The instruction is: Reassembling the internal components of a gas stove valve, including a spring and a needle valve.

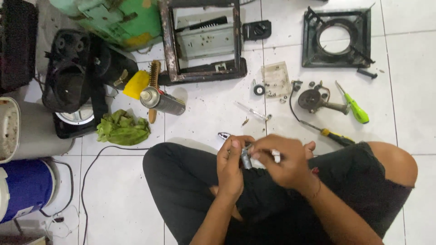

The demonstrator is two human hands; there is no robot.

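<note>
I sit cross-legged on a white tiled floor. My left hand (pixel 230 165) and my right hand (pixel 284 159) meet above my lap and both grip a small grey metal part (pixel 245 159). The tip of a pair of pliers (pixel 224 135) sticks out just past my left fingers; which hand holds it I cannot tell. The part is mostly hidden by my fingers.
On the floor ahead lie a spray can (pixel 162 101), a green rag (pixel 121 128), a clear screwdriver (pixel 252 111), a green screwdriver (pixel 355 106), a yellow-handled screwdriver (pixel 328 133), a burner valve (pixel 318 101), a black stove frame (pixel 337 38) and a rusty stove body (pixel 204 43). A black cable (pixel 91 168) runs left.
</note>
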